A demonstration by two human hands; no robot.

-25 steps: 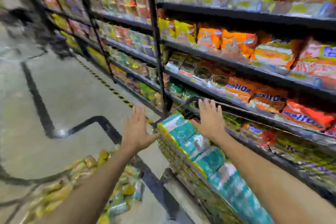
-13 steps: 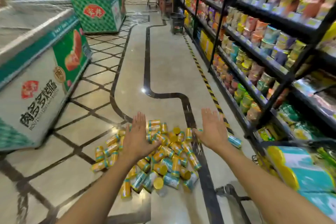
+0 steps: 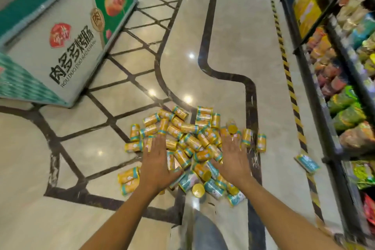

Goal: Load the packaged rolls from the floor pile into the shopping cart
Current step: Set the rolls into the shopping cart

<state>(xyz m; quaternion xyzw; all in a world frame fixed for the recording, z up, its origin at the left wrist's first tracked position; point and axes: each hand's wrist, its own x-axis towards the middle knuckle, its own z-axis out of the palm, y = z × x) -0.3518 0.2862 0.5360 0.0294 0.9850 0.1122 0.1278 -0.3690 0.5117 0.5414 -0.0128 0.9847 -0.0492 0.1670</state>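
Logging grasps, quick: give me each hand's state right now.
Left hand: open, flat over the rolls, holding nothing.
Right hand: open, over the rolls, holding nothing.

Hands: two, the left hand (image 3: pixel 156 160) and the right hand (image 3: pixel 233 158)
Rolls in the pile (image 3: pixel 190 140): several dozen, too heaped to count exactly; mostly yellow, a few teal
Stray roll (image 3: pixel 307 163): one, apart from the heap
Freezer chest (image 3: pixel 50 46): one
Shelf run (image 3: pixel 334 79): one

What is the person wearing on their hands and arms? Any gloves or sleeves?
Nothing. The left hand and right hand are bare, with no gloves. Both forearms are bare too: no sleeves, watch or bracelet show. Rings are too blurry to tell.
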